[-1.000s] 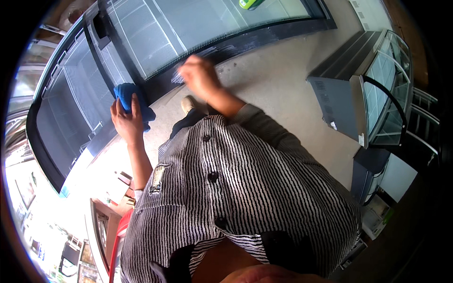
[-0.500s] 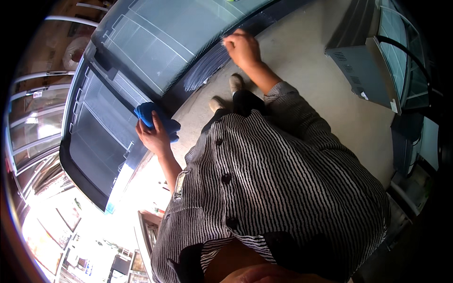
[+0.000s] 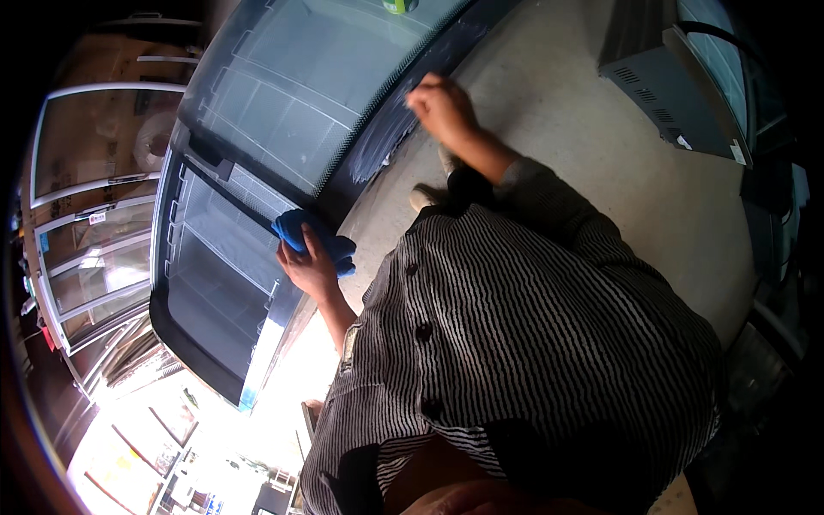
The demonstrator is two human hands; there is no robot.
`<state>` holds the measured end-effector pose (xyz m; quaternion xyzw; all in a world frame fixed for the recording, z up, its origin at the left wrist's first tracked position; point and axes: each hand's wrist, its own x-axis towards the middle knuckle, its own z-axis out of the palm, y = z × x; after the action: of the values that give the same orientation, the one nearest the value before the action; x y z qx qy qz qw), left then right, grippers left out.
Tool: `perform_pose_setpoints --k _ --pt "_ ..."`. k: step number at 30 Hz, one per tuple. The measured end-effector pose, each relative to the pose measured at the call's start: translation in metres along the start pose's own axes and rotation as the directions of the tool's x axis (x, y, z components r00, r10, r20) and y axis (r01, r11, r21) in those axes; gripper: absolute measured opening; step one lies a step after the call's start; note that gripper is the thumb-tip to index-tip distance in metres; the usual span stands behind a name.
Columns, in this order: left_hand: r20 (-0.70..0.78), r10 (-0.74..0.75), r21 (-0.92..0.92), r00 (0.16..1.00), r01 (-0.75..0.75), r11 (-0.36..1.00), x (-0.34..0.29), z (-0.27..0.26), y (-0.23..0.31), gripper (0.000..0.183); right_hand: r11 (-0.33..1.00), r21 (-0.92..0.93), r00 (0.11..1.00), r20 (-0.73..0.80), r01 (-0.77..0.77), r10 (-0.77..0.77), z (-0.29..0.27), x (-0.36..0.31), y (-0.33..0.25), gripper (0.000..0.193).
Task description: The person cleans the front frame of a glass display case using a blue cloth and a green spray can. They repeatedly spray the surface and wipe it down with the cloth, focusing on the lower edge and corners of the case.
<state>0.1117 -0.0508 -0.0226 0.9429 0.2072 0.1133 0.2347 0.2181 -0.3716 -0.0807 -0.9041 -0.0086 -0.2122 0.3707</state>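
Observation:
A large dark-framed glass panel (image 3: 283, 103) with a dotted border slopes in front of me, thin wire-like lines showing through it. My left hand (image 3: 313, 273) is closed round a folded blue cloth (image 3: 340, 251), close to the near edge beside a second, smaller glass section (image 3: 215, 283). Over the dark edge strip, my right hand (image 3: 442, 110) is curled with its fingers together; whatever they may hold is hidden and blurred. Whitish streaks (image 3: 378, 144) cover the strip just left of this hand.
A green object (image 3: 398, 5) sits on the glass at the top. At the right stands a grey vented cabinet (image 3: 665, 90) on the concrete floor (image 3: 558, 129). Framed panes (image 3: 94, 215) lean at the left. My shoes (image 3: 422, 197) are close to the edge strip.
My view has shifted, so most things appear farther right and lower. The right hand has moved slightly along the streaked strip toward me. The left hand keeps hold of the blue cloth.

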Motion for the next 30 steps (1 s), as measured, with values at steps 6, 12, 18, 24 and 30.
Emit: perform_pose_setpoints --k 6,12,18,24,30 --pt "0.004 0.015 -0.001 1.000 -0.015 1.000 -0.001 -0.002 -0.003 0.054 1.000 0.016 0.994 0.105 0.021 -0.023 -0.004 0.015 0.018 0.004" --pt "-0.002 0.020 -0.009 1.000 -0.020 1.000 0.001 0.000 -0.005 0.053 0.991 -0.133 0.999 -0.052 -0.003 -0.004 -0.014 0.052 0.059 0.007" --pt "-0.018 0.032 -0.023 0.999 -0.033 0.999 -0.001 0.000 -0.003 0.054 0.968 -0.191 0.987 -0.050 -0.162 0.155 -0.031 0.076 0.092 0.007" --pt "-0.030 0.032 0.002 0.999 -0.032 0.999 0.000 0.002 -0.007 0.053 0.990 -0.140 1.000 -0.019 -0.011 0.009 -0.027 0.065 0.077 0.004" --pt "-0.017 0.019 -0.020 1.000 -0.019 1.000 -0.002 -0.003 -0.003 0.053 0.958 -0.226 0.978 -0.152 -0.175 0.142 -0.055 0.073 0.102 0.006"
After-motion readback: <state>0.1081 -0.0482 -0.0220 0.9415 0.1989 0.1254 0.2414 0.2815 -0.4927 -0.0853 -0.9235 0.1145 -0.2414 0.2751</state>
